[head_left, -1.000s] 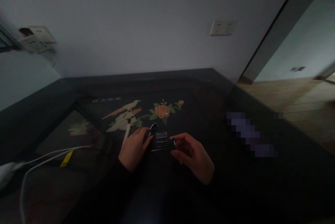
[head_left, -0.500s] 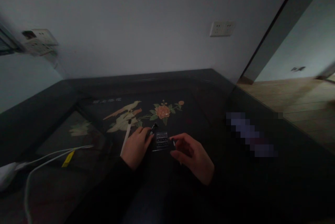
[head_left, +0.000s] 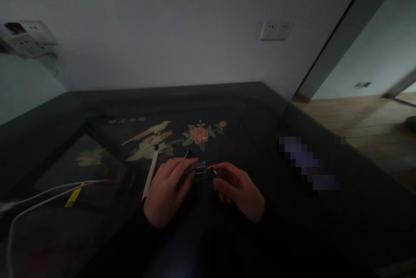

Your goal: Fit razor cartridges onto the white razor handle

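Note:
My left hand [head_left: 170, 189] has its fingertips closed on the left side of a small clear box [head_left: 200, 170] with dark rows in it, near the middle of the dark table. Just right of the box, my right hand [head_left: 239, 189] pinches a small dark piece [head_left: 213, 171] with a bright glint; its kind is too small to make out. Beyond my left fingers lies a small black object [head_left: 190, 152], partly hidden by them. A long white strip with a black tip [head_left: 150, 174] lies left of my left hand.
The dark glossy table [head_left: 260, 148] bears a bird and flower picture [head_left: 199, 135]. White cables [head_left: 48, 198] with a yellow tag [head_left: 74, 197] lie at the left. A blurred-out bluish object [head_left: 307, 163] is at the right. Wall sockets [head_left: 276, 30] sit above the table.
My left hand has moved from the small black object onto the left side of the clear box. My right hand still pinches the dark piece. The view has shifted slightly.

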The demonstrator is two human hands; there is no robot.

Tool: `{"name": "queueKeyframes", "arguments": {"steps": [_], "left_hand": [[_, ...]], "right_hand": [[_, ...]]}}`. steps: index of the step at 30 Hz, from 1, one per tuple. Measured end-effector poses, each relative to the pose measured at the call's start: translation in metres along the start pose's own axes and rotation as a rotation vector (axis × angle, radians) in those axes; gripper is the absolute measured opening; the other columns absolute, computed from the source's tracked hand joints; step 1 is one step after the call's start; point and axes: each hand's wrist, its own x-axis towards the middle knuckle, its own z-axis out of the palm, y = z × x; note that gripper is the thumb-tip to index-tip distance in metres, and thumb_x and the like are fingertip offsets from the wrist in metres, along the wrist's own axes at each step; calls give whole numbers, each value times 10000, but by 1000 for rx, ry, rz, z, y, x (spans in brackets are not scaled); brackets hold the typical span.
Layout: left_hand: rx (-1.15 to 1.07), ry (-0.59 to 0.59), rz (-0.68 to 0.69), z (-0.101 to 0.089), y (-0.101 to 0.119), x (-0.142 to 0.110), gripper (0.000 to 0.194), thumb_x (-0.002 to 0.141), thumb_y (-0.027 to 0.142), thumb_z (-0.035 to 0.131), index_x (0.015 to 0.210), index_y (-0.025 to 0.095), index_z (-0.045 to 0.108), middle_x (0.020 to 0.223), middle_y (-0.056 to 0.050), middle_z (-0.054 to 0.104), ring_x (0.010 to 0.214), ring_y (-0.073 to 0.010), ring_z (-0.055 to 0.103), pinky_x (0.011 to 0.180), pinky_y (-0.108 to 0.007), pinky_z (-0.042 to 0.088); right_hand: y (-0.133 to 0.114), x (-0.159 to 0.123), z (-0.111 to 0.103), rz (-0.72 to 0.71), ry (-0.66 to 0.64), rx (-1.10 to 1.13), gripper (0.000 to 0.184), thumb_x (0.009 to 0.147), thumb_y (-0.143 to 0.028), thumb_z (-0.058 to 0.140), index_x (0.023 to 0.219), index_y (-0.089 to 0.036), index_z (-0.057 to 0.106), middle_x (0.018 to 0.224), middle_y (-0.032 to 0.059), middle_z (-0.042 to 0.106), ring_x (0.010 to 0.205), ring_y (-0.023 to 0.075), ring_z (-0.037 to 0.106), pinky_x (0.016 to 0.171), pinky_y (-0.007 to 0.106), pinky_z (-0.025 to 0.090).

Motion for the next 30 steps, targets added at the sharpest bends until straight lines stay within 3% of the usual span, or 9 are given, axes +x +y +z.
{"name": "queueKeyframes", "arguments": {"steps": [4, 10, 18, 30], "left_hand": [[-203, 75, -21, -3, 23, -13, 293, 841, 194, 555, 1131, 225, 575, 1038, -64, 640, 961, -197, 603, 833, -314, 505], [-288, 106, -71, -3, 25, -17, 346, 777, 212, 659, 1115, 254, 598, 1046, -47, 620, 963, -202, 604, 832, -323, 520], [-351, 61, -51, -8, 27, -14, 237, 796, 293, 659, 1024, 231, 678, 924, -58, 639, 867, -192, 617, 739, -306, 538], [-322, 86, 116, -11, 28, -14, 129, 820, 218, 637, 932, 207, 701, 846, -42, 641, 826, -162, 591, 732, -295, 505]], "right_hand": [[5, 1, -1, 61, -113, 184, 511, 721, -568, 659, 1005, -145, 607, 674, -24, 548, 463, 50, 467, 405, 178, 316], [9, 0, 2, 150, -235, 393, 516, 710, -576, 673, 971, -131, 660, 669, -12, 537, 457, 44, 466, 385, 163, 299], [13, -3, 3, 151, -317, 333, 585, 717, -622, 636, 1018, -121, 669, 630, -4, 538, 483, 64, 441, 425, 193, 322], [10, -6, 4, 125, -401, 258, 524, 702, -612, 654, 899, -129, 599, 615, -30, 523, 497, 61, 447, 476, 199, 337]]}}
